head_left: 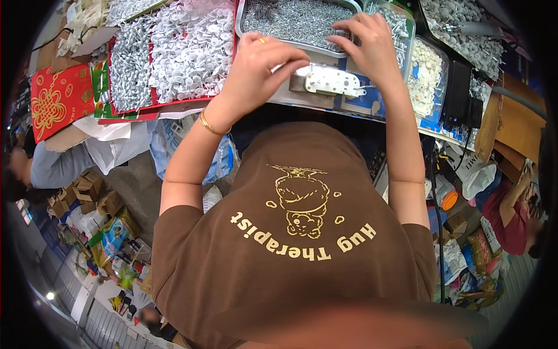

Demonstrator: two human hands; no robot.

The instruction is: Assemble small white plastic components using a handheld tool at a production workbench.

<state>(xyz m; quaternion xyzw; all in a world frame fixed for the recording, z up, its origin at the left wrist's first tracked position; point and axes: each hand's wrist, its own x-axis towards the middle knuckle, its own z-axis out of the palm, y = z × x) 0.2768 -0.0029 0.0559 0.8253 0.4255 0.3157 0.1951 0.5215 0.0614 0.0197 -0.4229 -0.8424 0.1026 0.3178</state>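
Observation:
A white plastic part with small holes and pegs lies at the table's near edge, against a metal piece at its left end. Just above that left end is my left hand, its thumb and fingers pinched together. What the pinch holds, if anything, is too small to make out. My right hand hovers at the right side of a metal tray full of small silver screws. Its thumb and fingers are curved and apart, with nothing visible between them.
White round-headed plastic pieces and silver screws fill red-edged trays on the left. To the right are a clear tub of cream pieces and a black box. Other people are at the sides.

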